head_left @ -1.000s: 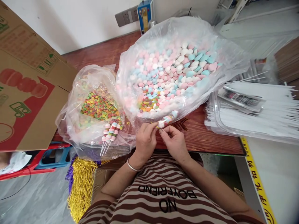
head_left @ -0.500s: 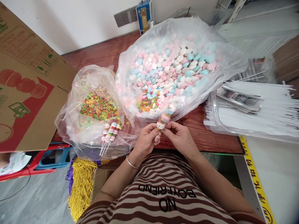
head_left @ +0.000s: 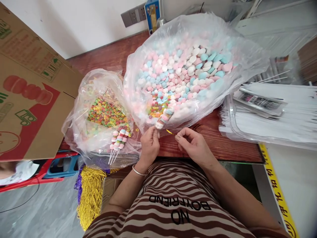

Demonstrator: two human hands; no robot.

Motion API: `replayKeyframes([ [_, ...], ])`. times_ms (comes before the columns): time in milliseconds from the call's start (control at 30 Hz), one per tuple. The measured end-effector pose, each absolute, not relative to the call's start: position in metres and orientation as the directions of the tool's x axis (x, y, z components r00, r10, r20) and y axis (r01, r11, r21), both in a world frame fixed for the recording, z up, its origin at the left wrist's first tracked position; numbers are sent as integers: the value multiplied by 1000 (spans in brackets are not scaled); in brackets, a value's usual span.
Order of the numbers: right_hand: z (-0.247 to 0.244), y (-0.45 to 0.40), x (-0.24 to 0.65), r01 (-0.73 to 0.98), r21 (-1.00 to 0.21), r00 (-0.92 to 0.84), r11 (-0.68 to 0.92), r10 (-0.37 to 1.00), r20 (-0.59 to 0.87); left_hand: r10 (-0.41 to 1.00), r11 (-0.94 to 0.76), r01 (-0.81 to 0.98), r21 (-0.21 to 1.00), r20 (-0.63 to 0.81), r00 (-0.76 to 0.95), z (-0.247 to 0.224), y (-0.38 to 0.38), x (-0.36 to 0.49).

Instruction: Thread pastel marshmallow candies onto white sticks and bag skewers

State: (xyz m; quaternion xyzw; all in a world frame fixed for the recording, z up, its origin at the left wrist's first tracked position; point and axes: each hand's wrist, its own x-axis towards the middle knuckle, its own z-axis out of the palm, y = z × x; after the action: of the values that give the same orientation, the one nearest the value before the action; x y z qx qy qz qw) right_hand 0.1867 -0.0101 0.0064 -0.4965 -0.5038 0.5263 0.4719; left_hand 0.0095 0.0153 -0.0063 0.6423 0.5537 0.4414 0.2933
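Note:
My left hand (head_left: pixel 150 145) is closed round the lower end of a wrapped candy skewer (head_left: pixel 164 118), which tilts up to the right with pink, white and blue pieces. Apart from it, at the right, my right hand (head_left: pixel 192 143) has its fingers bent, thumb and forefinger together; a small yellow strip (head_left: pixel 169 132) lies just left of the fingertips, and whether they touch it I cannot tell. Beyond both hands lies a big clear bag of pastel candies (head_left: pixel 195 76). A smaller bag holds colourful rings (head_left: pixel 106 112), with several finished skewers (head_left: pixel 119 142) on its near side.
A cardboard box (head_left: pixel 29 92) stands at the left. On the right is a clear tray of white sticks (head_left: pixel 279 122) with a packet (head_left: pixel 260 100) on top. The wooden table's (head_left: pixel 237 150) front edge is by my body. Gold beads (head_left: pixel 90 195) hang below.
My hands have come apart. The left one has carried the skewer a little to the left, while the right has let go and moved right. The yellow strip now shows between them.

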Motion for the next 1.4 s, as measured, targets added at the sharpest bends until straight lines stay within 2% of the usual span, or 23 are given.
replayKeyframes([
  [67, 8, -11, 185, -38, -999, -74, -38, 997, -35, 999, -52, 211, 976, 54, -4, -2, 15, 14],
  [133, 10, -12, 181, -83, -997, -102, 5, 995, 13, 996, 81, 2, 997, -81, 45, 0, 14, 19],
  [167, 11, -13, 179, -96, -995, -109, 34, 993, 45, 991, 118, -42, 992, -115, 76, 1, 13, 21],
  [233, 11, -15, 173, -96, -993, -76, 75, 994, 83, 990, 86, 27, 996, -88, 112, 1, 10, 24],
  [300, 8, -14, 167, -69, -996, 25, 54, 998, 52, 994, -56, 231, 971, 34, 100, -2, 6, 25],
  [367, 4, -12, 161, -46, -999, 142, 10, 990, 4, 980, -199, 429, 881, 189, 68, -7, 2, 26],
  [433, -1, -10, 156, -18, -1000, 210, -7, 978, -10, 957, -271, 538, 798, 284, 61, -13, -1, 26],
  [533, -3, -9, 154, 4, -1000, 251, -16, 968, -15, 947, -297, 567, 768, 312, 73, -22, -3, 24],
  [667, -2, -10, 154, 1, -1000, 251, -19, 968, -18, 946, -309, 541, 782, 310, 92, -26, -3, 22],
  [767, -1, -11, 154, -4, -1000, 232, -23, 972, -23, 951, -285, 510, 811, 308, 42, -21, -2, 23],
  [833, -3, -12, 153, -20, -1000, 210, -19, 977, -23, 972, -213, 392, 895, 233, -5, -14, -1, 25],
  [900, -5, -12, 153, -46, -999, 186, -5, 982, -14, 998, -58, 121, 991, 59, -2, -8, 1, 29],
  [933, -7, -11, 152, -59, -998, 174, 2, 985, -8, 998, 49, -46, 998, -48, 26, -5, 2, 31],
  [1000, -8, -9, 153, -73, -997, 158, 9, 988, -3, 967, 253, -328, 910, -225, 120, 0, 4, 35],
  [1033, -9, -7, 155, -78, -997, 158, 7, 987, -5, 946, 322, -414, 851, -279, 163, 1, 4, 36],
  [1133, -7, -4, 160, -63, -998, 153, 16, 988, 6, 916, 400, -490, 775, -326, 232, 2, 5, 38],
  [1200, -5, -3, 165, 6, -999, 116, 51, 992, 52, 936, 344, -423, 838, -270, 227, -1, 5, 35],
  [1233, -5, -4, 168, 57, -995, 96, 76, 992, 81, 953, 277, -336, 900, -212, 217, -4, 5, 33],
  [1300, -4, -6, 171, 171, -977, 87, 130, 985, 146, 977, 39, -42, 998, -29, 212, -9, 6, 26],
  [1333, -4, -7, 171, 226, -961, 93, 160, 978, 185, 970, -115, 134, 984, 82, 228, -11, 6, 23],
  [1400, -5, -10, 171, 314, -921, 90, 231, 958, 271, 917, -384, 427, 818, 284, 280, -16, 7, 18],
])
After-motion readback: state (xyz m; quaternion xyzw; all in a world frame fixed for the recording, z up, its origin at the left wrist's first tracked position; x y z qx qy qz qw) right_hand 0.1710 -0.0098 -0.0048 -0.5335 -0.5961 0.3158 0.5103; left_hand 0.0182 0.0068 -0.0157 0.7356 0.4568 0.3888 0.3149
